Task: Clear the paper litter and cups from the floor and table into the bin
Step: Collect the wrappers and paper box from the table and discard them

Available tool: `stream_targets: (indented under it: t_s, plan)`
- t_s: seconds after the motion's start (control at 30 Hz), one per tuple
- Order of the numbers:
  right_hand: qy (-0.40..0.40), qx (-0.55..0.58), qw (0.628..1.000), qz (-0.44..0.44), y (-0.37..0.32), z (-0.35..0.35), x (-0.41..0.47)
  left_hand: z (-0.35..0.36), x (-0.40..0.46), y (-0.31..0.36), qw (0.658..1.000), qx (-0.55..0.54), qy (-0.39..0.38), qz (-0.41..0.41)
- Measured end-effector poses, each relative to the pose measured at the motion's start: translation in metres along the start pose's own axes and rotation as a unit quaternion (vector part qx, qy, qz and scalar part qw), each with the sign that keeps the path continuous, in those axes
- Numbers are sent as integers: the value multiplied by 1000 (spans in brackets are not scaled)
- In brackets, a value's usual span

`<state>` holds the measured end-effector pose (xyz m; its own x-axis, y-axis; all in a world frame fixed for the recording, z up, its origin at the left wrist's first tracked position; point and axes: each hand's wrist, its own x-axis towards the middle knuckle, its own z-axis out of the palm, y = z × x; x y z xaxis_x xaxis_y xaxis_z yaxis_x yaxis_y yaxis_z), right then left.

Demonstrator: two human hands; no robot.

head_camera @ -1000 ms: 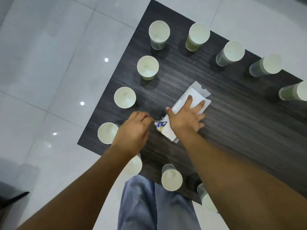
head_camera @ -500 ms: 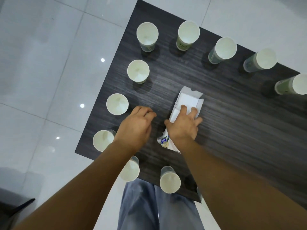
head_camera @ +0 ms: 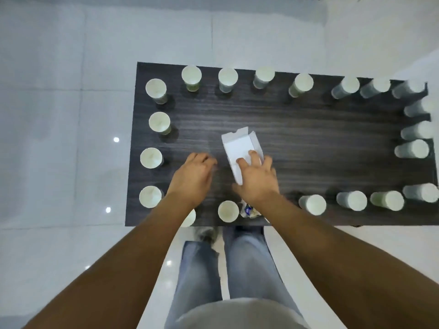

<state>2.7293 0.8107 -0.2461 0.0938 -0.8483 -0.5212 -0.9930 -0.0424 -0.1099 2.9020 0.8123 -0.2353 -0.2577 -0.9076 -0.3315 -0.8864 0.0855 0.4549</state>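
Right hand (head_camera: pixel 257 178) lies spread over the near end of a white carton (head_camera: pixel 240 148), fingers curled onto its flattened panel and thumb at its left edge, apparently pinning the thin card so it can be gathered up off the surface (head_camera: pixel 308 143). The carton's far flaps stand open beyond the fingertips, creased and stiff-looking, matt white inside. Just left of it, the left hand (head_camera: pixel 193 173) hovers or rests knuckles-up on the dark wood-grain top, fingers loosely bent and holding nothing that can be seen; it seems poised to help fold or lift the card.

Behind the right wrist, at the surface's near edge, sits a small crumpled wrapper (head_camera: pixel 248 211) with a blue mark, glossy and scrunched. Beside it stands a paper cup (head_camera: pixel 228 211), upright, mouth open.

Farther out, more cups (head_camera: pixel 226 78) ring the rectangular top along every edge, all upright, pale inside with greenish or grey printed walls; those to the far right are blurred. They look light and easy to tip, so stacking them would likely suit.

Pale glossy floor tiles (head_camera: pixel 59 138) surround the surface. No bin is in view, and the clearing appears barely begun.
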Motion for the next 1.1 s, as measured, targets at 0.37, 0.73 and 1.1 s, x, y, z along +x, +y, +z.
stream_targets:
  t_s: [0.37, 0.73, 1.1]
  plan:
    - [59, 92, 981, 160, 111, 2, -215, 2, -64, 182, 965, 113, -138, 191]
    - [103, 237, 877, 404, 297, 79, -439, 148, -157, 452, 859, 190, -205, 429]
    - [132, 342, 740, 563, 478, 187, -675, 341, -294, 700, 761, 213, -299, 535]
